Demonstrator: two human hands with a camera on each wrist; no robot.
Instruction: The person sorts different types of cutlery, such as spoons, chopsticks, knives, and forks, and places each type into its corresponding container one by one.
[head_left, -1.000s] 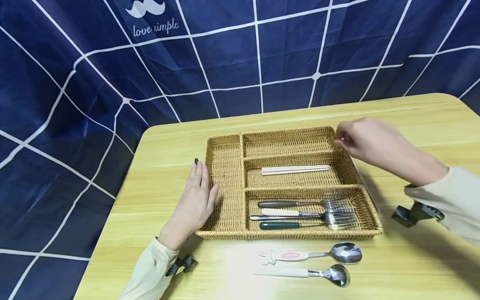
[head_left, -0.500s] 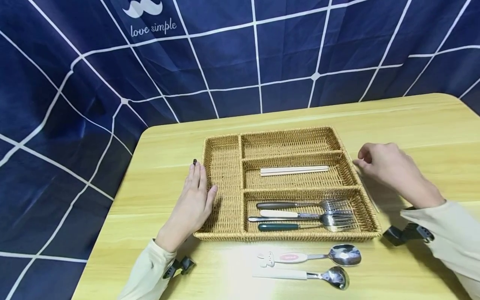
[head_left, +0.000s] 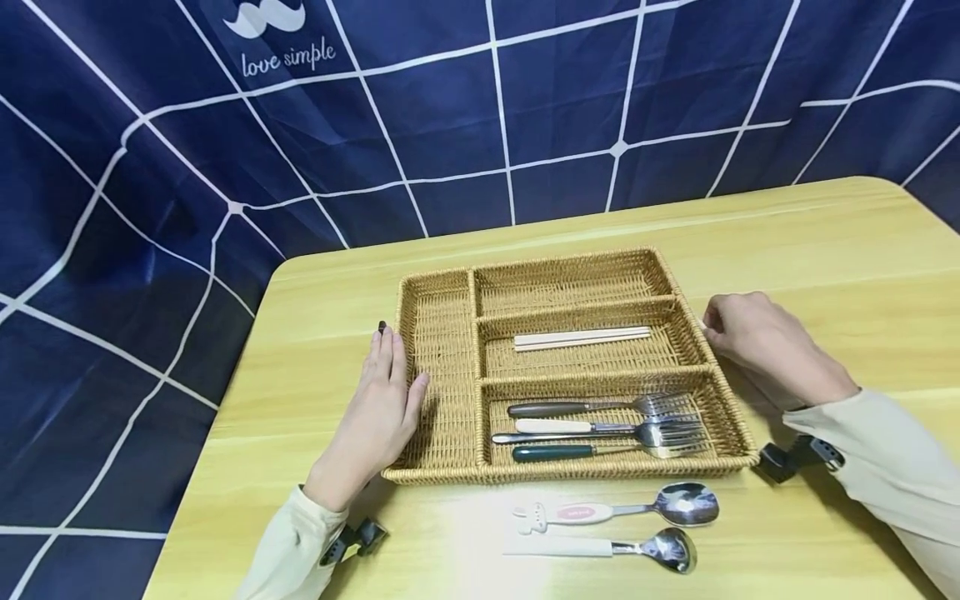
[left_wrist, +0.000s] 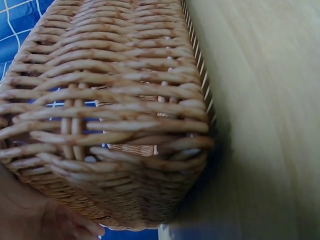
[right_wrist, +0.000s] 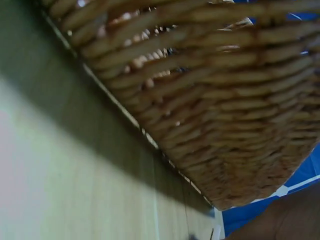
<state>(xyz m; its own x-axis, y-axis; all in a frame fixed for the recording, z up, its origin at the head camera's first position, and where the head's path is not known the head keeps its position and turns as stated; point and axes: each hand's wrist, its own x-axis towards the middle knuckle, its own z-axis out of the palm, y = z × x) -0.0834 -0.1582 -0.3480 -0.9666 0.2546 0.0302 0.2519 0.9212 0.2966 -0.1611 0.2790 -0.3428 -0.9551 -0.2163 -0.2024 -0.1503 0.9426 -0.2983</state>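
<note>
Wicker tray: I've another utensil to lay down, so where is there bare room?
Bare: the left compartment, right of the left hand; the back compartment, behind the chopsticks; and the table between tray and blue curtain. Crowded: the front compartment, with forks, and the near table, with two spoons.

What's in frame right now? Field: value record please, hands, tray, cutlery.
tray: wicker, four compartments, on table
left hand: fingers straight, at tray's left wall
right hand: at tray's right wall, fingertips hidden, grip unclear
chopsticks: two, middle right compartment
forks: four, near right compartment
spoons: two, on table in front of tray
</note>
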